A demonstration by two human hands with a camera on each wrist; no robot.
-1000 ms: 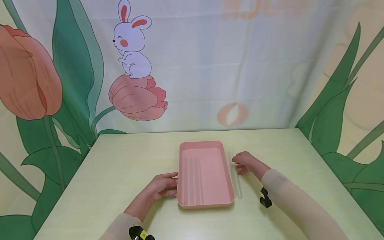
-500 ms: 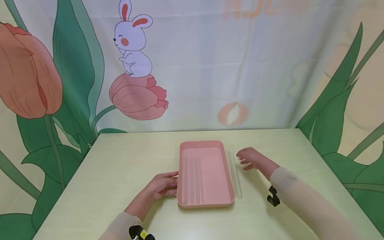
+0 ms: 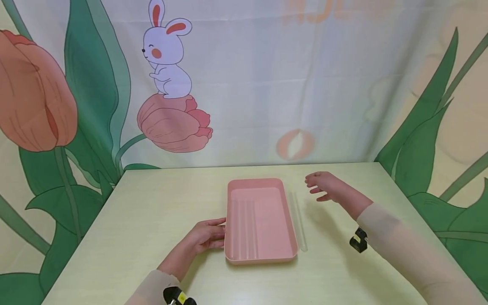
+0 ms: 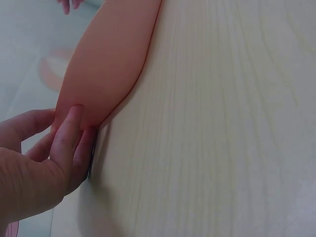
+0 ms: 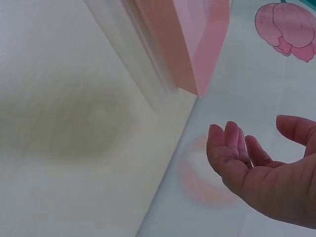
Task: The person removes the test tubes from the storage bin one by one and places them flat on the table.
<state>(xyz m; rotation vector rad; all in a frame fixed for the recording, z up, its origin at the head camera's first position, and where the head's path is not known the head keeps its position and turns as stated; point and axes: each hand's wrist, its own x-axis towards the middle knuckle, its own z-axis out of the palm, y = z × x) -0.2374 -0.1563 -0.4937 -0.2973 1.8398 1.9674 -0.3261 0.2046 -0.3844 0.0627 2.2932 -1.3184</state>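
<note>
A pink rectangular tray (image 3: 277,220) lies on the table, with several clear ribs or tubes (image 3: 244,228) along its left half; which they are, I cannot tell. My left hand (image 3: 207,236) rests against the tray's left side, and the left wrist view shows its fingertips touching the outer wall (image 4: 111,54). Just right of the tray lies a clear tube-like piece (image 3: 300,222), also visible in the right wrist view beside the pink wall. My right hand (image 3: 324,185) hovers above the table, right of the tray, fingers loosely spread and holding nothing.
The pale wood-grain table (image 3: 167,203) ends at a printed curtain (image 3: 244,84) behind the tray. Small black devices are worn at the left wrist (image 3: 179,295) and the right wrist (image 3: 359,240).
My right hand has lifted off the clear tube-like piece and moved up and to the right, its fingers loosening. My left hand and the tray have stayed in place.
</note>
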